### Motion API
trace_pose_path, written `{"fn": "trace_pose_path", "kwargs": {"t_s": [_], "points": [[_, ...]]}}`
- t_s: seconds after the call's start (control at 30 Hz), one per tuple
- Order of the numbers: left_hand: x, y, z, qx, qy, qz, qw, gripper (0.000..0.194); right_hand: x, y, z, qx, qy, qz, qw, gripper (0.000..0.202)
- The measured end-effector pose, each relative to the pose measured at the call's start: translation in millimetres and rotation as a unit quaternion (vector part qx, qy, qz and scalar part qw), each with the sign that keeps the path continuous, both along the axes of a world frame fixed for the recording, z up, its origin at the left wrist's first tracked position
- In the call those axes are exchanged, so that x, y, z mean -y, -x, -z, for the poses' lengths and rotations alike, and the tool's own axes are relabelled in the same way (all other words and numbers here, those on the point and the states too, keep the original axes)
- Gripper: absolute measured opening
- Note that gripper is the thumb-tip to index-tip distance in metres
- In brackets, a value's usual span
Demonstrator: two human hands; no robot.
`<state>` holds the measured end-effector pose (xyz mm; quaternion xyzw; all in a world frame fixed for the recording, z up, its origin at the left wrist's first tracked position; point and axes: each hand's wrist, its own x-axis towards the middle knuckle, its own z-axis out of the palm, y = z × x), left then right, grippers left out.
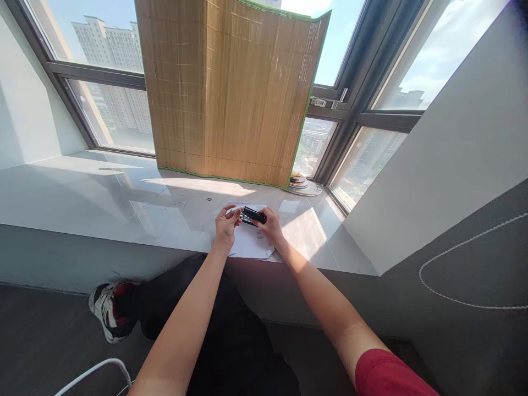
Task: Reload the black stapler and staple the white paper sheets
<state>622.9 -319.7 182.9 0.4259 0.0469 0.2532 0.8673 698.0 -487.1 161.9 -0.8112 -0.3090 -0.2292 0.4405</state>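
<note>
A black stapler (252, 215) is held over the window sill, its body gripped from the right by my right hand (271, 225). My left hand (226, 226) is at the stapler's other end, thumb and fingertips pinched together. Whatever sits between those fingertips is too small to make out. Beneath both hands lie white paper sheets (247, 245) with some dark print, close to the sill's front edge. A small dark piece, perhaps a strip of staples (209, 199), rests on the sill beyond my left hand.
The glossy tiled sill (103, 212) runs below the windows. A bamboo blind (235, 93) with green edging stands against the glass. Stacked round discs (304, 186) sit at its right corner. A beaded cord (421, 275) hangs at right; a white cable (94, 367) curves at lower left.
</note>
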Motion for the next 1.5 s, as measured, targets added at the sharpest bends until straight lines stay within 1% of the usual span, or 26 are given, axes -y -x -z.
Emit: {"fn": "trace_pose_path", "kwargs": {"t_s": [0.1, 0.17, 0.27, 0.33, 0.43, 0.53, 0.67, 0.87, 1.13, 1.3, 1.4, 1.5], "points": [[1, 1, -0.2, 0.013, -0.016, 0.009, 1.000, 0.055, 0, -5, 2.7, -0.021, 0.016, -0.005, 1.000, 0.020], [1, 1, -1.1, 0.013, -0.023, 0.015, 1.000, 0.058, 0, -4, 1.7, -0.013, 0.023, 0.001, 1.000, 0.020], [3, 2, -2.7, 0.009, -0.036, 0.028, 0.999, 0.061, 0, 6, -3.3, 0.062, 0.008, 0.045, 0.997, 0.025], [4, 3, -3.2, 0.002, -0.049, 0.035, 0.998, 0.061, 0, 15, -6.6, 0.127, 0.020, 0.058, 0.990, 0.032], [7, 4, -2.1, -0.003, -0.079, 0.053, 0.995, 0.059, 0, 25, -7.7, 0.194, 0.073, 0.030, 0.978, 0.034], [10, 3, 0.5, -0.004, -0.104, 0.064, 0.993, 0.057, -1, 26, -4.9, 0.222, 0.099, 0.016, 0.970, 0.024], [13, 3, 1.9, -0.015, -0.114, 0.062, 0.991, 0.058, 0, 22, -1.9, 0.224, 0.101, 0.016, 0.969, 0.023], [15, 6, -3.1, -0.004, -0.124, 0.042, 0.991, 0.058, 2, 23, -3.6, 0.242, 0.082, 0.027, 0.966, 0.021], [17, 11, -7.1, -0.003, -0.114, 0.039, 0.993, 0.052, 8, 21, -5.5, 0.266, 0.106, 0.016, 0.958, 0.021], [14, 9, -5.9, -0.011, -0.114, 0.018, 0.993, 0.050, 9, 20, -6.5, 0.260, 0.074, 0.028, 0.962, 0.020], [11, 8, -6.9, -0.017, -0.113, 0.007, 0.993, 0.049, 17, 4, -12.3, 0.232, 0.042, 0.061, 0.970, 0.020], [10, 8, -8.3, -0.018, -0.110, 0.002, 0.994, 0.049, 38, -27, -17.7, 0.157, 0.039, 0.108, 0.981, 0.020]]}}
